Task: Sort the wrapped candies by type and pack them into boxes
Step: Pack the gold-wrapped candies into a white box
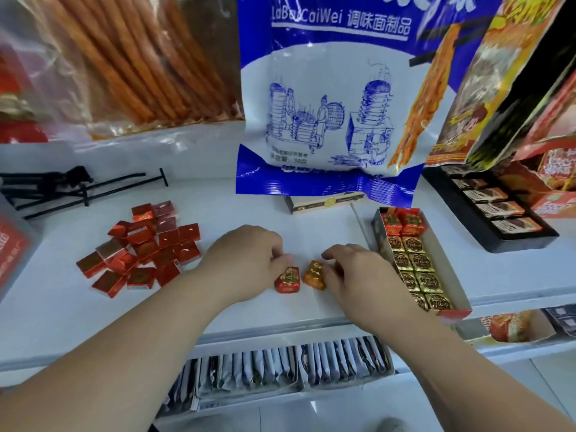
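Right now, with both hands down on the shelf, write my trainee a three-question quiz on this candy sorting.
1. True or false: the left hand holds a red candy and the right hand holds an orange candy.
2. Which fills most of the box? A. gold candies B. blue candies C. green candies
3. Fill in: the loose pile of red candies lies to the ____ of both hands.
Key: 1 true; 2 A; 3 left.
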{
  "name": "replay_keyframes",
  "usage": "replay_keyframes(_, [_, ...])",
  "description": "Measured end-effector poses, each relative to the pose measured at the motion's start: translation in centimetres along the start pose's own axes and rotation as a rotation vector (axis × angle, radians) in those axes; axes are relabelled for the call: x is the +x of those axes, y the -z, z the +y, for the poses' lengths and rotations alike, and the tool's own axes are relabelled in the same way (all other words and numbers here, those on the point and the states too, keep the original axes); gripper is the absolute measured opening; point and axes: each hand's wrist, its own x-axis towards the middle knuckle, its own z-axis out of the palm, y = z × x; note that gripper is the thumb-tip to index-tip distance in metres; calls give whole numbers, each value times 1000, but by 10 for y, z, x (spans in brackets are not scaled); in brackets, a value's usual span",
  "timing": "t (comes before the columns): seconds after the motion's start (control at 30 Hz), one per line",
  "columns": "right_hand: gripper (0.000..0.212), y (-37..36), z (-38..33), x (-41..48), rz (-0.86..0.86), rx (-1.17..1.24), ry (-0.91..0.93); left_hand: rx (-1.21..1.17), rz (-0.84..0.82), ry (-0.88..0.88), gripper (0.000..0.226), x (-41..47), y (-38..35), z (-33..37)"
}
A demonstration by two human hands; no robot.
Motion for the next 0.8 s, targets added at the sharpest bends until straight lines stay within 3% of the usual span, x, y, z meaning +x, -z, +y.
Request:
replay_keyframes(0.1, [51,3,-2,-4,-37,44,14,-16,1,62,50,-6,5,7])
replay_keyframes(0.17, [49,4,-2,-5,-77,36,30,11,-26,82,57,-9,6,12])
replay_keyframes(0.27, [34,6,0,-4,-76,47,51,16,-39,54,49,-9,0,15])
replay_keyframes(0.37, [27,8,1,-5,-80,76,88,-79,-75,-56,26,-5,-3,11])
replay_keyframes(0.53, [25,10,3,-6,-112,28,115,-109,-113,-127,44,-4,-1,5])
replay_keyframes(0.8, [23,15,-1,-9,-79,-21,113,-163,9,-156,28,-4,-8,8])
